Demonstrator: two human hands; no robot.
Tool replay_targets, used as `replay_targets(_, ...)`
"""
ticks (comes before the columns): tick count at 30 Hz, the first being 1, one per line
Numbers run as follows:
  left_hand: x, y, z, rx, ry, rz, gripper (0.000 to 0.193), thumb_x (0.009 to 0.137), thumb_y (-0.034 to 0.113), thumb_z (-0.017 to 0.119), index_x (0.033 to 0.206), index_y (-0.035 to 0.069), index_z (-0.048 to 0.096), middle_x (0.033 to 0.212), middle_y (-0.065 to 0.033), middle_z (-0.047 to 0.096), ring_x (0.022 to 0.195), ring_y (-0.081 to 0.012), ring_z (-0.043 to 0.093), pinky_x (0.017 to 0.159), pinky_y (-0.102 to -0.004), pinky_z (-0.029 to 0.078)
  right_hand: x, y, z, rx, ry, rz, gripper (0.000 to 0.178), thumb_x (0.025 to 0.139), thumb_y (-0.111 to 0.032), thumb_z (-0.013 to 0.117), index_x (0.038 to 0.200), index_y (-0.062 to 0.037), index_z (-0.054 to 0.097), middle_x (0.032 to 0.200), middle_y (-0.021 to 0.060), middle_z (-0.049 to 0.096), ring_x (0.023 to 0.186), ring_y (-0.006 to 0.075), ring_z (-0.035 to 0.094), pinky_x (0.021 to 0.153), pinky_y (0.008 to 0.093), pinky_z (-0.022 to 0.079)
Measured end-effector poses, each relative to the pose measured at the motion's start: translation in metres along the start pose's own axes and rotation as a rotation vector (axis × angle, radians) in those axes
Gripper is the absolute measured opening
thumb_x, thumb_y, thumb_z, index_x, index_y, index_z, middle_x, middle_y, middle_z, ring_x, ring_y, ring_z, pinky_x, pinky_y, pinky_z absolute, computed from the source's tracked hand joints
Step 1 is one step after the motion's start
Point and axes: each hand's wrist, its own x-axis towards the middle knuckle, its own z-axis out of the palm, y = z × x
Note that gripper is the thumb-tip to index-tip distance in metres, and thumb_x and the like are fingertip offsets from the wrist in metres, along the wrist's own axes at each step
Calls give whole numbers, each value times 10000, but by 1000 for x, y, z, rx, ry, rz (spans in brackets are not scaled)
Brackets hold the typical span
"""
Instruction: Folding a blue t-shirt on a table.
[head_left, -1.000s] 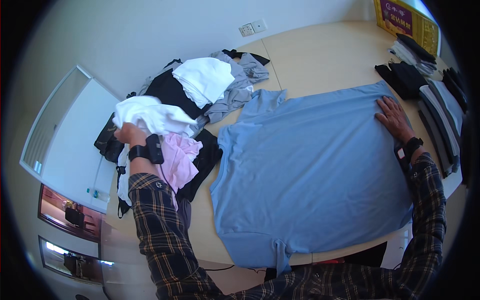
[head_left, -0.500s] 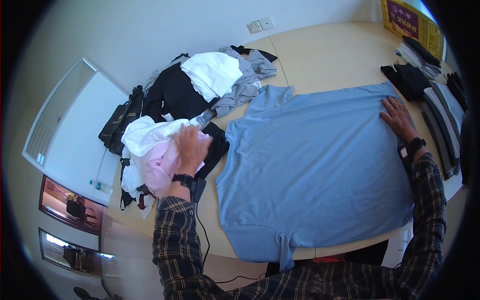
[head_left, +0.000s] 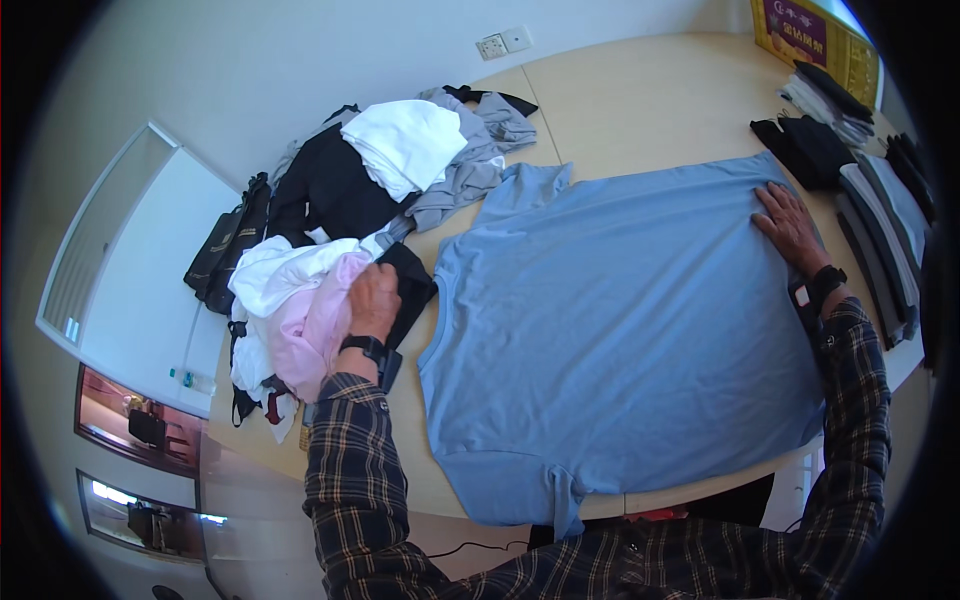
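A light blue T-shirt lies spread over the table, its neckline toward the left and its hem toward the right. My right hand rests flat near the hem's far corner, fingers outstretched. At the left, my left hand is closed on the edge of a pink garment, its fingertips partly hidden by the cloth. White cloth lies bunched against the pink one. Some black fabric shows just right of my left hand.
Behind the pink garment is a heap with a folded white garment, black clothing and grey clothing. Folded dark and grey clothes are stacked at the right edge. A yellow and purple box stands far right.
My left hand has come down onto the pink garment and closed on its edge, which now stands up higher beside the fingers. My right hand keeps its place on the T-shirt.
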Motion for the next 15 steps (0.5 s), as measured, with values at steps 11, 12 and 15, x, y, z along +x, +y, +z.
replay_targets(11, 73, -142, -96, -221, 637, -685, 169, 734, 84, 550, 886, 19, 582, 914, -174, 621, 833, -374, 597, 769, -450, 462, -2, -3, -5, 10, 19, -13, 574, 958, -430, 413, 1430, -103, 414, 1515, 163, 319, 1416, 310, 260, 1174, 414, 146)
replay_targets(12, 77, -146, -103, -222, 634, -683, 169, 734, 84, 550, 886, 19, 582, 914, -174, 621, 833, -374, 597, 769, -450, 462, -4, -2, -4, 13, 28, -8, 570, 955, -419, 425, 1426, -98, 421, 1511, 167, 325, 1412, 314, 267, 1172, 414, 153)
replay_targets(15, 81, -161, -116, -244, 767, -842, 182, 771, 105, 569, 910, -11, 589, 955, -172, 632, 885, -365, 602, 812, -426, 466, -3, 2, 1, 25, 44, -18, 564, 956, -412, 429, 1423, -98, 423, 1509, 168, 329, 1410, 315, 271, 1171, 411, 159)
